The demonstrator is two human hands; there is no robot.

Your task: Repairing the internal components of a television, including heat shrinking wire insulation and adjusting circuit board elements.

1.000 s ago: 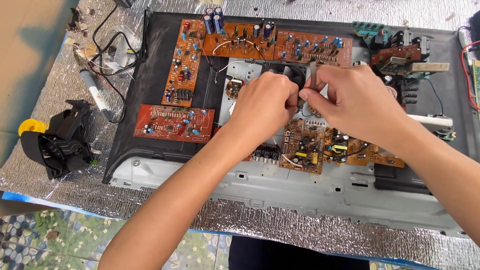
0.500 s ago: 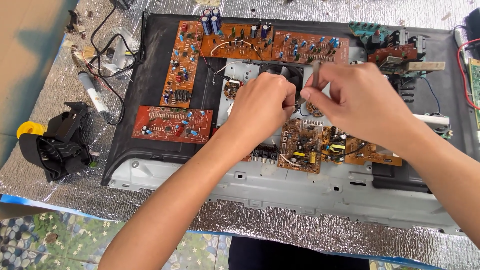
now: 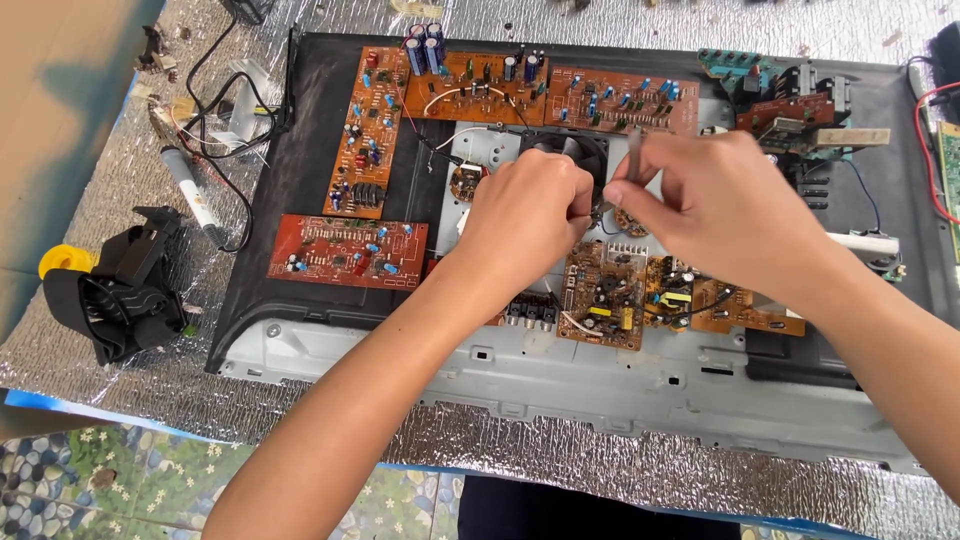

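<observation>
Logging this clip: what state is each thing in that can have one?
Chassis: opened, boards exposed.
Fan: mounted, partly hidden by hands.
Left hand: closed over fan area.
Right hand: pinching a thin metal tool.
Small red board: lying flat, loose-looking.

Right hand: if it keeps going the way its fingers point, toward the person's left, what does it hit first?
Most likely the left hand: the right hand points its fingertips straight at it, nearly touching, above the black fan. Depth is unclear, so whether they are level cannot be told.
</observation>
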